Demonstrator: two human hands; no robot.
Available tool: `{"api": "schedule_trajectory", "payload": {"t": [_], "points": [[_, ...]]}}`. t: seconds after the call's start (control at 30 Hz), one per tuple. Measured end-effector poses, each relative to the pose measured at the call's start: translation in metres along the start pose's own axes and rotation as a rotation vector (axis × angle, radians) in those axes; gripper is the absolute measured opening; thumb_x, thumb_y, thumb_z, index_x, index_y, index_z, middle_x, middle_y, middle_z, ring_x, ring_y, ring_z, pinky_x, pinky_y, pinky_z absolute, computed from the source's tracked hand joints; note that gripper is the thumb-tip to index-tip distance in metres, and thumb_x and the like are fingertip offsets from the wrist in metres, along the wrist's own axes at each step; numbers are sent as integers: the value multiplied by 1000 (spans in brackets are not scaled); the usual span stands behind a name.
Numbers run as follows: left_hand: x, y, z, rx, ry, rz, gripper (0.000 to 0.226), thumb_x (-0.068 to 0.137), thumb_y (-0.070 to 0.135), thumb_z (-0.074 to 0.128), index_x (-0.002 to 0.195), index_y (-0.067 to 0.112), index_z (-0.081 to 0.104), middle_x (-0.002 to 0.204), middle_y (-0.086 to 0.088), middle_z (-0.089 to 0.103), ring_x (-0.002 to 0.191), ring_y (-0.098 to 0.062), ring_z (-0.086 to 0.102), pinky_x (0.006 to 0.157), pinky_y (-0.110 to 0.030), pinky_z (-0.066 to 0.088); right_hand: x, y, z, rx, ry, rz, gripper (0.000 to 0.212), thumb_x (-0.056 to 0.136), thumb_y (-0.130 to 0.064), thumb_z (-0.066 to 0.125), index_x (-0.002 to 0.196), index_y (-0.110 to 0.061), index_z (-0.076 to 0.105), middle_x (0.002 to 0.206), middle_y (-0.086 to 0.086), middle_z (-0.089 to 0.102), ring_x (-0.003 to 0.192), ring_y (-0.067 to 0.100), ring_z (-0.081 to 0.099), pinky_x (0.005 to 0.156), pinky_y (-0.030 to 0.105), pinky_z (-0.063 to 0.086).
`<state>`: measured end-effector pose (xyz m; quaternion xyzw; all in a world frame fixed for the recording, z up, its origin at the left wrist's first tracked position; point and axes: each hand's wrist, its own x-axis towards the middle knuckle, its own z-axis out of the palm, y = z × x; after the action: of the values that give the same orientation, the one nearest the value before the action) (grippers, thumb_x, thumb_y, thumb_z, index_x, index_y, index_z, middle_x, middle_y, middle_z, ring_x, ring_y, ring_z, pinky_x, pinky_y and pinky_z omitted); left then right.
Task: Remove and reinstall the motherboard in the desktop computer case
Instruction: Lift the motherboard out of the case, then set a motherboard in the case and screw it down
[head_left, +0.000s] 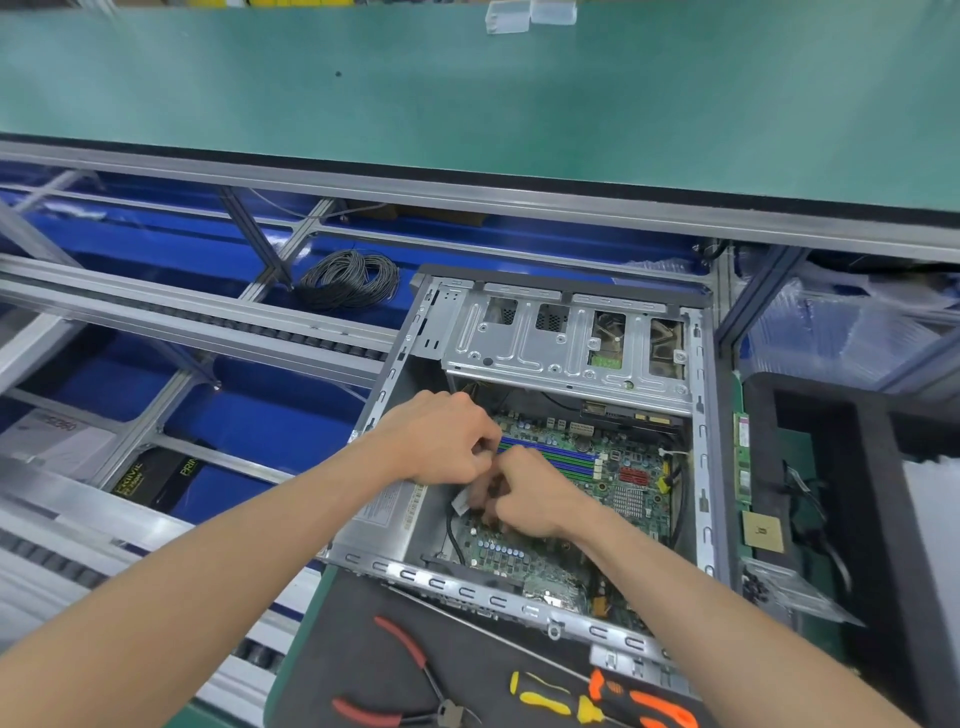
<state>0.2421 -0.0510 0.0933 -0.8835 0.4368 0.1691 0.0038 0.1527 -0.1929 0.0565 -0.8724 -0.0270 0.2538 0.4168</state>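
Over the motherboard (550, 519), both hands' fingers curl together: the right hand (524, 499) pinches a small pale connector (461, 503), the left hand (441, 441) just above (its grip unclear). Writing is unreadable.

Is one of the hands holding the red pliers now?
No, the red pliers lie untouched on the dark mat in front of the case.

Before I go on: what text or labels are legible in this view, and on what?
"PRIME", partly cut off: black box with yellow-green lettering under the conveyor rails.
White printed label on the grey metal computer case: too blurred.
Green circuit board markings: too small.
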Motion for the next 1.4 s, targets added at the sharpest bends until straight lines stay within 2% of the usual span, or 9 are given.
{"api": "schedule_trajectory", "payload": {"t": [0.1, 0.27, 0.4, 0.5, 0.63, 0.87, 1.0, 1.13, 1.4], "points": [[-2, 0, 0, -37, 7, -21, 14, 78, 34, 46, 82, 36, 59, 68, 7, 61, 66, -18, 58, 58, -31, 34, -3, -2, -8, 59, 144, 3, 40, 79, 10, 48, 75, -23, 70, 78, 2, 72, 79, 22, 69, 74, 33, 57], [-1, -1, 0, -52, 7, -30, 25, 77, 34, 46, 90, 34, 68, 66, 12, 62, 63, -11, 58, 59, -29, 42, -10, 9, -23, -141, 291, 122, 30, 78, -4, 58, 81, -33, 65, 85, -10, 70, 91, 15, 62, 64, 27, 44], [-1, -1, -1, -23, -33, -9, 28, 77, 40, 46, 91, 36, 70, 69, 16, 62, 66, -8, 58, 59, -28, 38, -18, 14, -28, -101, 278, 128, 28, 84, -1, 62, 84, -27, 71, 86, -5, 71, 90, 14, 64, 78, 38, 56], [-1, 1, -2, 16, -81, -1, 27, 80, 45, 48, 94, 38, 70, 76, 17, 63, 74, -12, 60, 65, -31, 41, -20, 14, -26, -69, 270, 95, 21, 85, -2, 70, 85, -23, 71, 84, -3, 72, 83, 7, 64, 85, 33, 56], [0, 6, -4, 53, -124, -8, 22, 84, 45, 52, 95, 37, 69, 88, 14, 68, 79, -14, 62, 71, -35, 50, -27, 20, -30, -57, 273, 164, 15, 85, -10, 77, 100, -12, 74, 94, 4, 72, 98, 22, 62, 93, 40, 54], [9, 34, 2, 235, -61, 23, 22, 93, 33, 49, 96, 23, 67, 95, -3, 68, 85, -28, 64, 82, -43, 55, -48, 25, -41, -22, 321, 199, 12, 87, -13, 77, 98, -12, 74, 94, 5, 68, 88, 17, 64, 77, 28, 52], [9, 46, 5, 106, 11, 19, 17, 93, 34, 51, 96, 27, 67, 95, 1, 67, 88, -26, 64, 72, -36, 52, -61, 21, -43, -6, 362, 185, 12, 88, -14, 75, 99, -10, 75, 95, 6, 70, 83, 17, 65, 69, 21, 51], [4, 58, 2, -88, 71, -11, 14, 93, 35, 55, 95, 30, 68, 94, 5, 67, 88, -21, 64, 76, -38, 55, -72, 16, -41, -5, 391, 163, 12, 90, -17, 73, 100, -10, 74, 93, 7, 72, 78, 15, 64, 63, 18, 49], [-24, 74, -1, -312, 229, -22, 12, 92, 30, 61, 91, 26, 72, 86, 9, 71, 81, -14, 64, 77, -38, 56, -102, 0, -33, -57, 477, 117, 17, 91, -17, 72, 108, -13, 72, 98, 5, 71, 87, 15, 64, 79, 27, 52]]}}
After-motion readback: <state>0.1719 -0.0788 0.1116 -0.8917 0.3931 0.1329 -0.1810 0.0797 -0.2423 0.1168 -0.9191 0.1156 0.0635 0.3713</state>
